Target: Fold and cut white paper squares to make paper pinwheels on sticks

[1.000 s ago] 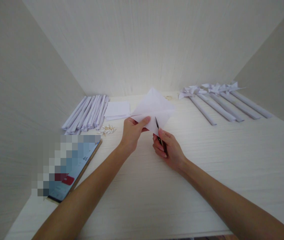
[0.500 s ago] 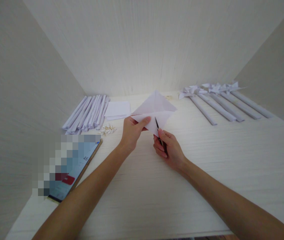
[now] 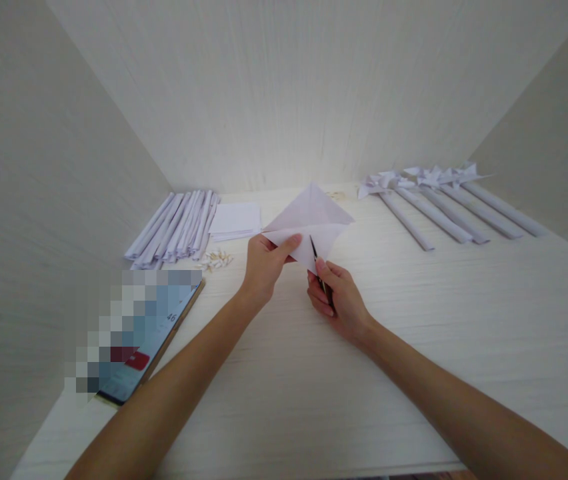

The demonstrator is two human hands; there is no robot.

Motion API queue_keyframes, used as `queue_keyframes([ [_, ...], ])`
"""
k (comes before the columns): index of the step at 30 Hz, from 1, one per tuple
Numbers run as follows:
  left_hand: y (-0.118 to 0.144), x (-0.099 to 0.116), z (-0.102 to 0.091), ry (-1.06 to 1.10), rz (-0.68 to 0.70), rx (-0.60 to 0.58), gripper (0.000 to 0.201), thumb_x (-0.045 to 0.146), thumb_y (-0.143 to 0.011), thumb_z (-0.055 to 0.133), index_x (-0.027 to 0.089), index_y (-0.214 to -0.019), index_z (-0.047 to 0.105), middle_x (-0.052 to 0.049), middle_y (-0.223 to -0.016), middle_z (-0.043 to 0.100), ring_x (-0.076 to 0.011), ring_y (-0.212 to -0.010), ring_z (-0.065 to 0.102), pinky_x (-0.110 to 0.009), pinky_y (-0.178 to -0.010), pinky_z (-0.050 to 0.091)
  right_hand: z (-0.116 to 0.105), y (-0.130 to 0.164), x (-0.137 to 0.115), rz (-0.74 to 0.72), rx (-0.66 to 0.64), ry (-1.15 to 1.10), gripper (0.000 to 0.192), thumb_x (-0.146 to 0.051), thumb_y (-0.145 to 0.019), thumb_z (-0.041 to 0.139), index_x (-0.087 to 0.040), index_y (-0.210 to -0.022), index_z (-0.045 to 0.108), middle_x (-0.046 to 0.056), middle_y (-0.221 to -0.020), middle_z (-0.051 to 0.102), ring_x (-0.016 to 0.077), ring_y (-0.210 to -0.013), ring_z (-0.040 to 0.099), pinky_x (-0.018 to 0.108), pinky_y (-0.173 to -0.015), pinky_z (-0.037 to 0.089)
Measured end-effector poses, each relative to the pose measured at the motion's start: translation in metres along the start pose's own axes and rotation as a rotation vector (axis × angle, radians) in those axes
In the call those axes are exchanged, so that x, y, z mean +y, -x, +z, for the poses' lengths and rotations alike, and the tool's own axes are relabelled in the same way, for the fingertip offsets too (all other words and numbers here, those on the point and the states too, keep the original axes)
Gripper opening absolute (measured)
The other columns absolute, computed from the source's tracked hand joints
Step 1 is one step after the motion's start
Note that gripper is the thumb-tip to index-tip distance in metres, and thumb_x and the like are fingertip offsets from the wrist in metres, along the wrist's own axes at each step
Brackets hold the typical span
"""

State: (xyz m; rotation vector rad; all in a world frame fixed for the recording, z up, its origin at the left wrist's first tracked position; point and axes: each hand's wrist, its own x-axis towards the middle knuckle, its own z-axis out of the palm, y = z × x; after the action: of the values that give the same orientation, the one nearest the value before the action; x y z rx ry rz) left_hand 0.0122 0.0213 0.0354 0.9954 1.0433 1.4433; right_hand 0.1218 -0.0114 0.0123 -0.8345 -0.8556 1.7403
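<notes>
L hand [image 3: 263,263]: closed in a pinch on the folded paper square [image 3: 309,223], thumb on top near the L corner; sheet is being kept lifted off the table and taut, so the edge is being presented to the blades.
R hand [image 3: 337,300]: closed round the scissors [image 3: 315,257], handles hidden in the fist; blades are being pointed up and away into the sheet's lower edge, seemingly along a diagonal crease.
Paper pos: mid-table, above the surface, between both hands, creased w/ a raised peak at the back.
Rolled paper sticks [image 3: 174,227]: being kept bundled at back L, near the wall, well apart from the hands, prob. as stock.
Paper squares stack [image 3: 235,219]: lying just R of the sticks, within L-hand reach.
Small pins/clips [image 3: 215,259]: pale heap in front of the sticks; exact type can't be told.
Finished paper pinwheels [image 3: 434,197]: being laid side by side at back R, clear of the cutting area.
Phone [image 3: 149,333]: lying front L on the table [image 3: 314,400], screen up, blurred.
</notes>
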Motion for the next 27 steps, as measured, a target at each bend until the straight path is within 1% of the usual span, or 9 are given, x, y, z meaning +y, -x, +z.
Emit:
queue_keyframes([
  [8,0.0011,-0.0004,0.0010,0.001,0.001,0.000,0.032,0.034,-0.054,0.071,0.012,-0.077,0.066,-0.006,-0.077,0.069,-0.0173,-0.073,0.062,-0.031,-0.065,0.053,0.0002,-0.0002,0.0007,-0.010,0.004,0.006,0.038,-0.050,-0.067,0.061,-0.018,-0.056,0.043,-0.011,-0.034,0.032,0.0011,-0.026,0.021,0.017,-0.027,0.010],
  [14,0.0015,0.0003,0.0015,-0.021,-0.011,0.009,0.031,0.034,-0.054,0.071,0.012,-0.075,0.066,-0.006,-0.076,0.068,-0.0176,-0.073,0.062,-0.030,-0.064,0.053,0.0001,0.0004,0.0002,-0.011,0.013,0.003,0.038,-0.050,-0.065,0.062,-0.018,-0.055,0.044,-0.011,-0.034,0.032,0.0009,-0.026,0.020,0.017,-0.027,0.009],
  [20,0.0025,0.0002,0.0019,0.008,-0.002,0.004,0.030,0.032,-0.055,0.071,0.012,-0.077,0.066,-0.006,-0.076,0.068,-0.0165,-0.070,0.062,-0.030,-0.064,0.053,0.0006,0.0006,0.0002,-0.006,0.009,-0.011,0.039,-0.050,-0.063,0.063,-0.018,-0.055,0.044,-0.011,-0.033,0.032,0.0006,-0.026,0.021,0.016,-0.027,0.009],
  [27,0.0019,0.0005,0.0020,0.000,-0.012,0.008,0.032,0.033,-0.053,0.072,0.012,-0.076,0.066,-0.006,-0.075,0.068,-0.0171,-0.072,0.062,-0.030,-0.064,0.053,0.0003,0.0004,-0.0004,0.000,0.017,-0.009,0.039,-0.051,-0.064,0.063,-0.018,-0.056,0.043,-0.011,-0.034,0.032,0.0006,-0.026,0.020,0.016,-0.027,0.009],
])
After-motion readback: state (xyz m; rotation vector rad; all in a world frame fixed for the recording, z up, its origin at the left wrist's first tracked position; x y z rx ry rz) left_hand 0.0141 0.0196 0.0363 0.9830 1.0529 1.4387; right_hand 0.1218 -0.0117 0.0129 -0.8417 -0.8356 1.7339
